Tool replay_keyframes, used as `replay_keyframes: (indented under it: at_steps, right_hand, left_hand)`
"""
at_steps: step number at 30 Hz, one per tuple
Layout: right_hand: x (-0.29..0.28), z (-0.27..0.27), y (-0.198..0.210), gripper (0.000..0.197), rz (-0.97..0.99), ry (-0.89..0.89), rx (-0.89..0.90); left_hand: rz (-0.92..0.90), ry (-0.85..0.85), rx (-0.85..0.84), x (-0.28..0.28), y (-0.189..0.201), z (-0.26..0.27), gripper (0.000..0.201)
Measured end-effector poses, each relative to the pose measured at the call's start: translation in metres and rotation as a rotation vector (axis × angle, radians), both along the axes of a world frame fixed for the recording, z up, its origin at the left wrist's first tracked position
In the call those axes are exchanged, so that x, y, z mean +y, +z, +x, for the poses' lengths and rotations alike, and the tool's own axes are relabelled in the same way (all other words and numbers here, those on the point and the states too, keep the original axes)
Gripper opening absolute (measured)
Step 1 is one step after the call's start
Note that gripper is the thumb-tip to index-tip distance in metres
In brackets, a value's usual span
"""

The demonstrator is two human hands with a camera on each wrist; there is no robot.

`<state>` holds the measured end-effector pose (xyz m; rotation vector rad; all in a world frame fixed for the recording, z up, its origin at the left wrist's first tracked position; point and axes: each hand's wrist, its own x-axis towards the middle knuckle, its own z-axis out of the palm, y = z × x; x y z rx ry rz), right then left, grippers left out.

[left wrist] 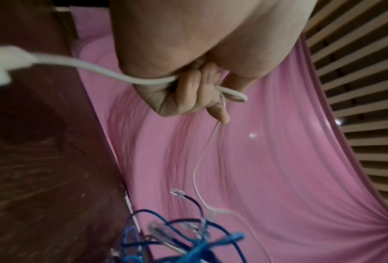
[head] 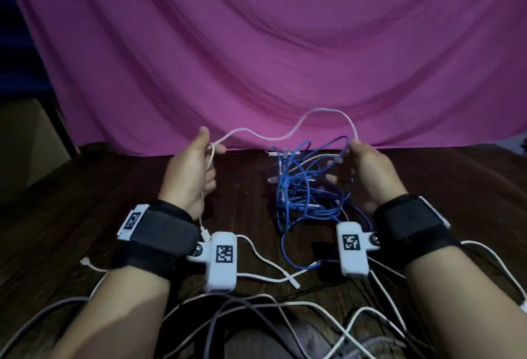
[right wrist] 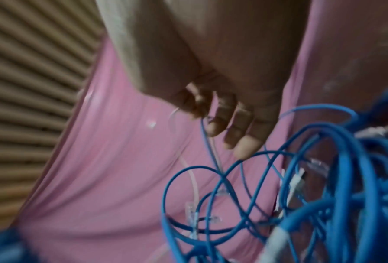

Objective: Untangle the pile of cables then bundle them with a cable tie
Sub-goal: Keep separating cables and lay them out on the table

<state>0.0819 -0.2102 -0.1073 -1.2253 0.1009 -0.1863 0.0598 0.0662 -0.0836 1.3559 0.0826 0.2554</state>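
Observation:
A tangle of blue cables (head: 308, 190) with clear plugs lies on the dark wooden table (head: 114, 187), right of centre. A white cable (head: 285, 137) arcs in the air between my two hands. My left hand (head: 209, 149) grips one part of it in a fist, and the plug end hangs below the wrist. In the left wrist view the white cable (left wrist: 103, 73) runs through the curled fingers (left wrist: 188, 92). My right hand (head: 353, 145) pinches the white cable's other part together with a blue loop above the pile. Its fingers (right wrist: 224, 117) curl over the blue tangle (right wrist: 301, 178).
A pink cloth (head: 285, 45) hangs behind the table. A thin white strip (head: 273, 153) lies at the table's far edge behind the pile. Loose white, grey and black cables (head: 271, 273) sprawl near the front edge. A cardboard box (head: 25, 145) stands at the left.

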Motion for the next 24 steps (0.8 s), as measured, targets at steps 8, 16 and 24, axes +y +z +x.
replay_keyframes:
  at_steps: [8,16,24]
  right_hand:
    - [-0.025,0.013,-0.025,0.029,0.009,0.026,0.307]
    - [-0.030,0.007,-0.021,0.026,0.208,0.020,0.338]
    - [-0.029,0.014,-0.027,0.027,0.141,-0.025,0.310]
  left_hand:
    - [0.562,-0.051,0.155,-0.012,-0.040,0.015,0.027]
    - [0.890,-0.310,0.295,-0.034,-0.028,0.068,0.018]
    - [1.129,-0.486,0.035,-0.068,-0.048,0.106,0.019]
